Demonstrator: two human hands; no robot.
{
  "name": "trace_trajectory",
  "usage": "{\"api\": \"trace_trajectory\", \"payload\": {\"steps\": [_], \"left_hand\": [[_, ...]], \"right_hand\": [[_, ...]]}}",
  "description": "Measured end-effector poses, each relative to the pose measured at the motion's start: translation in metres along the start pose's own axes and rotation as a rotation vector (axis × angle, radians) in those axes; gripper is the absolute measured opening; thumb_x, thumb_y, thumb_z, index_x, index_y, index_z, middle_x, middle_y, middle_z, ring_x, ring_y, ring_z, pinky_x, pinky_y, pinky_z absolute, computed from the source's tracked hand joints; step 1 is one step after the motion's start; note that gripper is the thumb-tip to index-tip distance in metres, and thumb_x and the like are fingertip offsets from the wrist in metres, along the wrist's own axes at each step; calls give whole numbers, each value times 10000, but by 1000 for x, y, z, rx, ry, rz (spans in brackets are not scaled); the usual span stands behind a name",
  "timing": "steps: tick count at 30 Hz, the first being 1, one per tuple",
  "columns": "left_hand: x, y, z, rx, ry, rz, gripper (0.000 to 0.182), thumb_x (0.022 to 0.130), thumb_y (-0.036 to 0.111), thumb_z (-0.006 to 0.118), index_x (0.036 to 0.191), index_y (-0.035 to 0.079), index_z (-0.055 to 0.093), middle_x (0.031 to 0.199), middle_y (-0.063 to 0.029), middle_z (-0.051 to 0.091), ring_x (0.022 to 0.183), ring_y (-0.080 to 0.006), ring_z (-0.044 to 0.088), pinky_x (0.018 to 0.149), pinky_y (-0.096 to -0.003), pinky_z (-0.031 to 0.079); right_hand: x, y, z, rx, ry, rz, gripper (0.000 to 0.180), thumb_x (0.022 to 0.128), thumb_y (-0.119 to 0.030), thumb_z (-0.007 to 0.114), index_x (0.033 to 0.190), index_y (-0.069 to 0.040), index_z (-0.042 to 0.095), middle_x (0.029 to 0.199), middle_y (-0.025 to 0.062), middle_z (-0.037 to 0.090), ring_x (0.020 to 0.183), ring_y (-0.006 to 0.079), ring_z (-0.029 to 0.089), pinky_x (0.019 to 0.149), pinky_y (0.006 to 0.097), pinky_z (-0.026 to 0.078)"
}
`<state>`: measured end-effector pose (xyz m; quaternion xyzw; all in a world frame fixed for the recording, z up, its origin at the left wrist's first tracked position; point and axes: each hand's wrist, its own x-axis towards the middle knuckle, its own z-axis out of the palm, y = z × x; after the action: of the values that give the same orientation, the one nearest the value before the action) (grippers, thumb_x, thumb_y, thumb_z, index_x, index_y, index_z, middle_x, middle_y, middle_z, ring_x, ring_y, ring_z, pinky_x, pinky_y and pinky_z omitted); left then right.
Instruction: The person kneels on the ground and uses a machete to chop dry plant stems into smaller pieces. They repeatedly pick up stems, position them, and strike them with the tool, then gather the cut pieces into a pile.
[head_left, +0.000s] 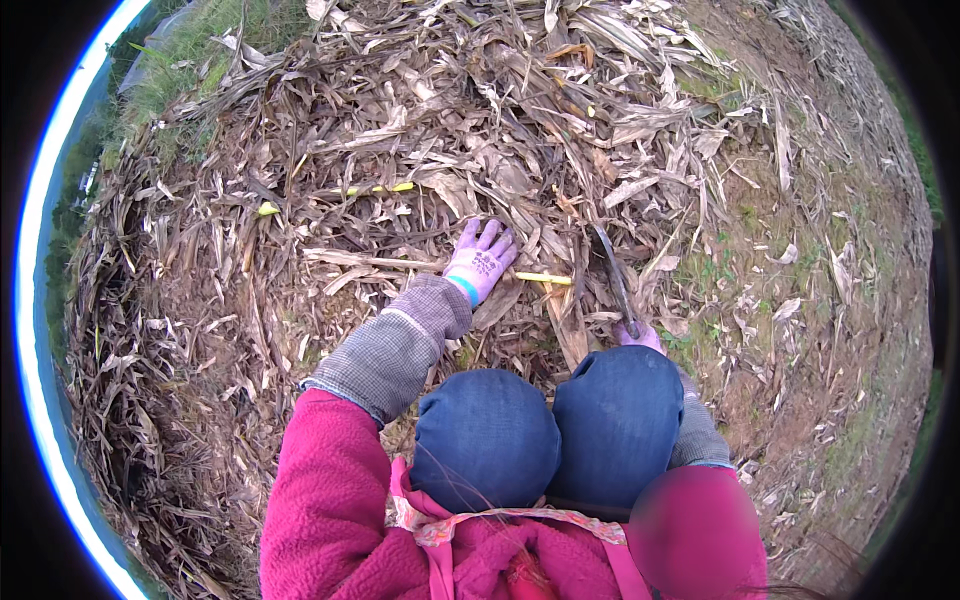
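My left hand (482, 259), in a lilac glove with a blue cuff band, reaches palm down onto dry leaf litter (480, 176). Its fingers are spread, and whatever lies under the palm is hidden. A yellow-green piece of stalk (544, 278) shows just right of that hand, and a pale dry stalk (375, 260) lies on its left side. Close beside my right knee, my right hand (643, 339) grips a long, dark, slightly curved blade tool (616, 277) that points away from me. My knee covers part of that hand and the tool's handle.
My bent knees (487, 442) in blue trousers are close behind both hands. Other yellow-green stalk pieces (379, 188) lie farther ahead. A thick heap of dry leaves and stalks (540, 82) spans the far side. Bare brown soil (750, 300) shows at right, with grass (187, 82) at far left.
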<state>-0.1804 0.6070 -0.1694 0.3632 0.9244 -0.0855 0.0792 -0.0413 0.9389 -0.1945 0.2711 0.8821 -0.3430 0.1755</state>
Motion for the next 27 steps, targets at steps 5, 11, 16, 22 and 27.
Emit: {"api": "trace_trajectory", "payload": {"steps": [5,11,16,22,27], "left_hand": [[47,11,-28,-59,-40,3,236,758,134,589,988,162,632,1037,-27,601,1094,-211,527,1004,-435,315],[-15,-47,-53,0,-221,67,218,744,173,618,958,179,662,1006,-48,602,1090,-202,541,990,-403,352],[-85,-162,-94,83,55,-165,222,773,130,547,948,225,647,1018,2,583,1125,-173,507,1053,-416,267],[-119,-170,-64,185,69,-155,268,769,143,556,1008,230,637,1102,16,563,1163,-193,468,1072,-429,251],[-155,-101,11,115,4,45,249,776,195,555,1017,170,615,1079,-30,553,1128,-223,495,1018,-446,328]], "right_hand": [[35,47,5,99,-132,-9,412,776,-445,646,879,-47,675,711,134,632,702,246,617,697,375,478],[27,25,2,61,-120,-54,424,785,-444,645,827,-22,654,657,117,605,642,213,581,649,360,468],[44,59,11,48,-115,-100,397,787,-429,651,843,-36,655,634,92,594,601,176,564,602,343,460],[14,16,1,149,-206,-113,365,783,-414,661,848,-55,662,636,101,591,578,180,554,583,330,453],[6,10,-7,94,-212,-147,378,787,-419,660,871,-51,657,651,113,600,589,204,567,589,339,457]]}}
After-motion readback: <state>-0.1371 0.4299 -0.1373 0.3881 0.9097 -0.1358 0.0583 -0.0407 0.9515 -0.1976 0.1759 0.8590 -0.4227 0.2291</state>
